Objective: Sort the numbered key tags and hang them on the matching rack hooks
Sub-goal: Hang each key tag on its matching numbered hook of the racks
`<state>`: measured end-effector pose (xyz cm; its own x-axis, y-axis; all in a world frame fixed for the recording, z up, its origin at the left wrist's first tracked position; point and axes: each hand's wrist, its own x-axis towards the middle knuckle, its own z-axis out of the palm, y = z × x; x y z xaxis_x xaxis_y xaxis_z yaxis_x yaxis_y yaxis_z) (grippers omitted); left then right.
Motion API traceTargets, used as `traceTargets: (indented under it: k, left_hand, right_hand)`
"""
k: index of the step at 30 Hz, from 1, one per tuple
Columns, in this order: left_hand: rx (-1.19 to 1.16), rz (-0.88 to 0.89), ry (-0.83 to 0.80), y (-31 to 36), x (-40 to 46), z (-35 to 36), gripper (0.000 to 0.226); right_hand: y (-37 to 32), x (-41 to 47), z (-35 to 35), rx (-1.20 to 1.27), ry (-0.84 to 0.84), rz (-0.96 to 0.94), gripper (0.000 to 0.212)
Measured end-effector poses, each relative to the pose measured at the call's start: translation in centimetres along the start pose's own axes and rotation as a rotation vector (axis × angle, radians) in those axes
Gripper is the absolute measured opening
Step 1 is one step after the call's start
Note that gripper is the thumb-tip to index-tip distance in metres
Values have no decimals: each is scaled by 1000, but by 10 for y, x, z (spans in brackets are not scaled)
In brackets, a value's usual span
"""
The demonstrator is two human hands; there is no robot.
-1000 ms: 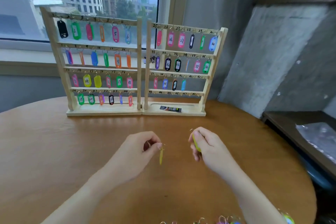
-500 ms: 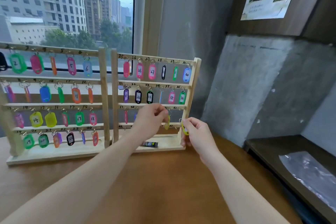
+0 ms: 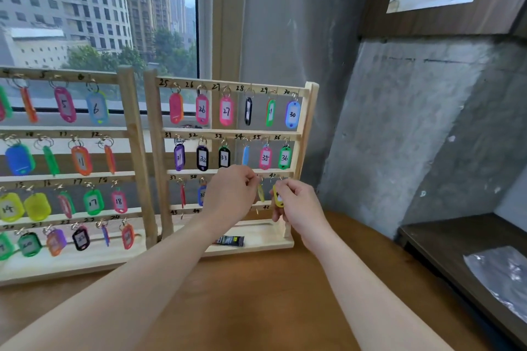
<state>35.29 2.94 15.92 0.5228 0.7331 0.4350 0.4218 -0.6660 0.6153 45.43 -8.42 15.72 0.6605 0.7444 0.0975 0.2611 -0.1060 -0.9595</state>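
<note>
Two wooden key racks stand on the round table, the left rack [image 3: 134, 134] and the right rack [image 3: 306, 122], both hung with coloured numbered tags. My left hand [image 3: 232, 194] pinches the ring of a yellow-green tag [image 3: 261, 193] up at the third rail of the right rack, near hook 41. My right hand [image 3: 296, 204] grips a yellow tag [image 3: 277, 197] just below the hook marked 42. My hands hide the tags behind them on that rail. Several hooks on the bottom rail [image 3: 185, 211] hang bare.
A small dark packet [image 3: 230, 240] lies in the right rack's base tray. The wooden table [image 3: 256, 302] spreads in front of me. A concrete wall rises behind and to the right, with a dark low shelf [image 3: 456, 239] holding a plastic sheet [image 3: 502, 276].
Both hands rose from over the table to the right rack's third rail, each carrying its yellow tag. My head moved closer to the rack and turned right.
</note>
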Motion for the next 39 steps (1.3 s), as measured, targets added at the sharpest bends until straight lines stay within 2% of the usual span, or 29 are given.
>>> traceTargets:
  k: [7,10,14,19,26,29,32,35,39]
  left_hand:
    - [127,73,21,-5,-4,4,22]
    - [182,90,-20,-8,-8,4,20]
    - [140,59,-83,-12,-17,1,18]
    - [115,43,-136,-17,-33,-3,20]
    - [173,9,-186,-25,-54,-22,22]
    - [161,-39,-205,-29,-70,-37,20]
    - [156,-56,-205,-32,-92,-50,20]
    - [147,-59,-232,-36,-123,-59,20]
    - [270,-5,-360,-43,-169,-63,17]
  right_hand:
    - [7,18,17,8,25,-48,28]
    - [8,21,19,19,34,-59,33]
    - [5,17,14,59,47,-87,31]
    - [6,20,19,36,-12,-26,29]
    - [15,16,32,-88,19,73,35]
    - [19,5,31,-103,35,140,40]
    - [22,-14,23,-120,36,182,37]
    - [24,-46,13,-233,42,162,35]
    - [34,-105,7,-313,25,81,41]
